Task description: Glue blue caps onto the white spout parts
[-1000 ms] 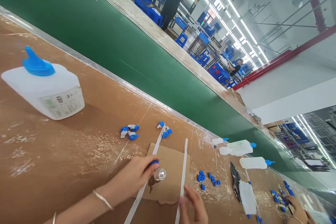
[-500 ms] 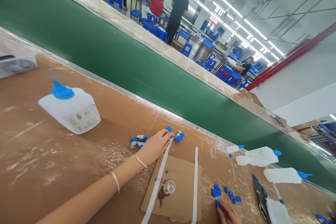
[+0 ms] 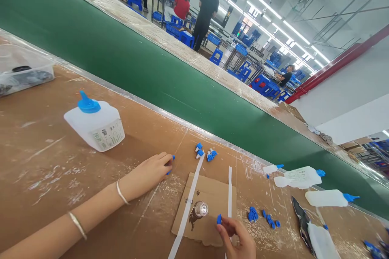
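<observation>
Brown table (image 3: 121, 234) bearing a cardboard sheet (image 3: 212, 190). Left hand (image 3: 153, 173) and right hand (image 3: 238, 238), well apart. Clear cup (image 3: 201, 209) on the cardboard. Blue pieces (image 3: 219, 219): one pinched in the right hand near the cup, others at the left (grip unclear).

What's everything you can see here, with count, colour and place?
Table: one, brown, foreground.
Plastic box: one, clear, far left.
Bottles: at least four, white with blue caps, left and right.
Cardboard: one, brown, centre.
Tape strips: two, white, along cardboard.
Small container: one, clear, on cardboard.
Small pieces: many, blue or partly white, scattered.
Pouch: one, black, right.
Belt: one, green, beyond table.
Stools: several, blue, background.
People: at least four, dark or red tops, background.
Bangles: two, pale, lower left.
Left hand: one, left of cardboard, by blue pieces.
Right hand: one, cardboard's right edge, holding blue piece.
</observation>
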Motion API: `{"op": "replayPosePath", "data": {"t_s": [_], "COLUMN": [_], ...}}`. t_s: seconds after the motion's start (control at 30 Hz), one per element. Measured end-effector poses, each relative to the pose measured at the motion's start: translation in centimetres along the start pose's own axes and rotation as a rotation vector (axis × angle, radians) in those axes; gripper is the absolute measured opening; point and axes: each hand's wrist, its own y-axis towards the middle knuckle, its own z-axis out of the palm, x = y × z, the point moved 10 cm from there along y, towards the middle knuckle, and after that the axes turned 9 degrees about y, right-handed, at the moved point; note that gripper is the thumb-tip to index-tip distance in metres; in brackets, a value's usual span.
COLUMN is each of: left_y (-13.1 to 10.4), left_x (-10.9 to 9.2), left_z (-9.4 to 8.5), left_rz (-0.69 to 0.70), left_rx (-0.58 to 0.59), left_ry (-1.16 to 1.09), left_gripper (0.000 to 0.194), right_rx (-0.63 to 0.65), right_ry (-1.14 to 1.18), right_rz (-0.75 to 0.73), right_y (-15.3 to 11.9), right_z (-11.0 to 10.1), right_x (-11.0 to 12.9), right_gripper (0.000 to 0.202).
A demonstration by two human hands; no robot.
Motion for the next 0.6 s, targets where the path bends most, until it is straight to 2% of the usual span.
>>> {"op": "replayPosePath", "data": {"t_s": [0.07,0.17,0.23,0.3,0.37,0.47,0.53,0.6], "left_y": [-0.6,-1.2,-1.5,-1.9,-2.6,-3.8,-4.3,-4.5], "left_x": [-0.5,-0.9,-1.0,-1.4,-1.8,-3.1,-4.0,-5.5], "left_z": [0.4,1.0,0.9,0.6,0.4,0.1,0.5,1.7], "left_rz": [0.056,0.069,0.052,0.042,0.035,0.049,-0.010,-0.127], "left_rx": [-0.022,-0.004,-0.004,-0.018,-0.049,-0.112,-0.103,-0.031], "left_ry": [-0.012,0.032,0.040,-0.054,-0.247,-0.691,-1.033,-1.393], "left_gripper": [0.021,0.019,0.020,0.026,0.031,0.031,0.034,0.046], "right_rx": [0.056,0.146,0.219,0.268,0.276,0.271,0.200,0.049], "right_ry": [-0.035,-0.123,-0.191,-0.252,-0.294,-0.249,-0.078,0.216], "right_rz": [0.021,0.062,0.039,-0.006,-0.033,0.021,0.155,0.305], "right_y": [0.4,0.9,1.2,1.4,1.7,1.8,1.6,0.8], "right_z": [1.2,2.4,3.4,4.1,4.4,4.6,4.3,3.8], "right_x": [0.6,0.4,0.4,0.5,0.5,0.3,0.0,-0.1], "right_gripper": [0.043,0.052,0.056,0.059,0.060,0.057,0.051,0.046]}}
